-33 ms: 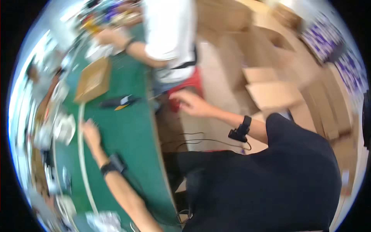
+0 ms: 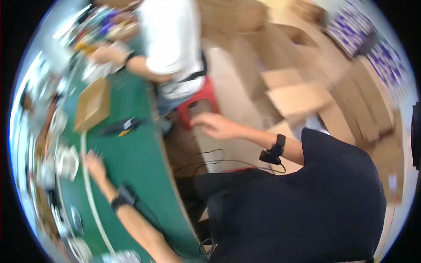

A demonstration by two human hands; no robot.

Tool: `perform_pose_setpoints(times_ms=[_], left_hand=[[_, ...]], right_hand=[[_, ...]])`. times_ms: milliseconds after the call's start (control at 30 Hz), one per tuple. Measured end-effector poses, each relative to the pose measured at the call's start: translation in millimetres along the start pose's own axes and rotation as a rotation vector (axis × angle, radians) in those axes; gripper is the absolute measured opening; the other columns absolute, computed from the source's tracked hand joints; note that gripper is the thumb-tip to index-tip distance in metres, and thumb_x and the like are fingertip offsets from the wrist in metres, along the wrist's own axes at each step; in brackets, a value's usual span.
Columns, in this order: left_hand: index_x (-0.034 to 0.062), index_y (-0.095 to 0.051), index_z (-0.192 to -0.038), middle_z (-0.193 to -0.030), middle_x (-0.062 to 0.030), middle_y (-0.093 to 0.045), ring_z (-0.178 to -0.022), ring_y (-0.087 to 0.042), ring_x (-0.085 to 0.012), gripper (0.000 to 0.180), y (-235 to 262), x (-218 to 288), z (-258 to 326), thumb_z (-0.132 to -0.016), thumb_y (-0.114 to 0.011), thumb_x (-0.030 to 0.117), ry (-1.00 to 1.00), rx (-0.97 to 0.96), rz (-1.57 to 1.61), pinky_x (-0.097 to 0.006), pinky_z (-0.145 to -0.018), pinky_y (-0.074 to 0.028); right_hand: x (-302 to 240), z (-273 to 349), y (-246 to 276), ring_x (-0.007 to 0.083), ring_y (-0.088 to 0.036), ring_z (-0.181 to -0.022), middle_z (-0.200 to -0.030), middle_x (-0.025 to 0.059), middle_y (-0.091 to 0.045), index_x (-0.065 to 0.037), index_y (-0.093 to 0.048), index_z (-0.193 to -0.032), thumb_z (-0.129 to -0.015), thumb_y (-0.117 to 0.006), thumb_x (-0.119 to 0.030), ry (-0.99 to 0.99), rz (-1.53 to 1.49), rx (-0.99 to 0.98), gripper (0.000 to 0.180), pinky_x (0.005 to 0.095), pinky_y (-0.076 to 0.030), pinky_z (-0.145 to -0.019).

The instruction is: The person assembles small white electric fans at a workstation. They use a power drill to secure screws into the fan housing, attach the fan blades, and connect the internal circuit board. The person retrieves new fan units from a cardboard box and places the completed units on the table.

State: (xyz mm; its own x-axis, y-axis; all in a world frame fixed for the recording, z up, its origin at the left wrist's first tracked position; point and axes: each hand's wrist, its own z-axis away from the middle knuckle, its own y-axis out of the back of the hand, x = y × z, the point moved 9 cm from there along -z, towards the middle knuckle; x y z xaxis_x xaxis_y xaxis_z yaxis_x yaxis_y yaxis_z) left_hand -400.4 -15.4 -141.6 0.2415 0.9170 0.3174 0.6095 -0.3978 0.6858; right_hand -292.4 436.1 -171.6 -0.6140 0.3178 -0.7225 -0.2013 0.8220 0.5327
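My left hand [image 2: 95,167] is low over the green tabletop [image 2: 136,162], beside a pale strip [image 2: 90,188] that runs along it. Its fingers are smeared by motion, so what they hold, if anything, does not show. My right hand [image 2: 219,126] hangs in the air past the table's right edge, fingers loosely bent and apart with nothing in them. Farther up the table lie a dark tool-like item with a yellow part [image 2: 124,127] and a shallow brown cardboard box [image 2: 93,105]. Each of my wrists wears a black band with a small device.
A co-worker in a white top [image 2: 171,39] sits on a red stool [image 2: 201,98] at the far end, one hand over a heap of colourful items. Open cardboard cartons [image 2: 298,98] stand on the right. A black cable [image 2: 210,162] trails from my right wrist. White objects [image 2: 68,162] line the table's left.
The whole view has swung, so table, boxes and co-worker sit farther left in the picture. My left hand appears lower and more to the left; my right hand keeps its loose pose.
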Motion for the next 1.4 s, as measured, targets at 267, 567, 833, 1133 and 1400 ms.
perform_pose_setpoints(times_ms=[267, 567, 833, 1133, 1400], left_hand=[[-0.0041, -0.073, -0.096, -0.087, -0.0237, -0.074, -0.076, -0.068, -0.0431, 0.044, 135, -134, 1, -0.105, -0.053, 0.034, 0.150, 0.548, -0.389, -0.053, -0.067, -0.052], [0.0007, -0.068, -0.076, -0.070, -0.0166, -0.062, -0.063, -0.055, -0.0294, 0.030, 117, 80, -38, -0.101, -0.067, 0.017, -0.218, 0.312, -0.184, -0.044, -0.062, -0.048], [-0.0004, -0.072, -0.078, -0.065, -0.0123, -0.066, -0.052, -0.054, -0.0209, 0.030, 105, 212, 47, -0.103, -0.065, 0.016, -0.288, -0.173, -0.217, -0.037, -0.052, -0.046], [-0.0022, -0.075, -0.086, -0.068, -0.0156, -0.070, -0.055, -0.060, -0.0274, 0.039, 89, 204, 87, -0.106, -0.059, 0.027, -0.191, -0.438, -0.466, -0.041, -0.056, -0.049], [0.0046, -0.078, -0.085, -0.068, -0.0123, -0.071, -0.056, -0.062, -0.0294, 0.042, 96, 182, 91, -0.105, -0.058, 0.036, -0.092, -0.376, -0.540, -0.043, -0.057, -0.051]], right_hand=[[4, 351, 201, 0.0116, -0.069, -0.062, -0.067, 0.0052, -0.072, -0.001, -0.072, -0.075, -0.103, -0.064, -0.036, -1.057, 0.295, 0.452, 0.045, 0.0301, -0.055, -0.057], [118, 714, 216, 0.0305, -0.074, -0.077, -0.085, 0.0143, -0.074, -0.005, -0.074, -0.086, -0.083, -0.065, -0.018, -1.944, 0.294, -0.071, 0.016, 0.0453, -0.061, -0.069], [235, 629, 179, 0.0513, -0.051, -0.125, -0.148, 0.0277, -0.043, -0.014, -0.046, -0.150, -0.083, -0.077, -0.032, -1.608, 1.015, 0.505, 0.076, 0.0622, -0.048, -0.097], [325, 644, -81, 0.0360, -0.065, -0.091, -0.103, 0.0166, -0.070, 0.000, -0.066, -0.111, -0.083, -0.069, -0.028, -1.502, 0.101, -0.643, 0.040, 0.0510, -0.052, -0.082], [274, 575, 280, 0.0416, -0.070, -0.106, -0.119, 0.0208, -0.072, -0.005, -0.075, -0.113, -0.088, -0.063, -0.020, -1.471, 0.951, 0.581, 0.031, 0.0475, -0.058, -0.092]])
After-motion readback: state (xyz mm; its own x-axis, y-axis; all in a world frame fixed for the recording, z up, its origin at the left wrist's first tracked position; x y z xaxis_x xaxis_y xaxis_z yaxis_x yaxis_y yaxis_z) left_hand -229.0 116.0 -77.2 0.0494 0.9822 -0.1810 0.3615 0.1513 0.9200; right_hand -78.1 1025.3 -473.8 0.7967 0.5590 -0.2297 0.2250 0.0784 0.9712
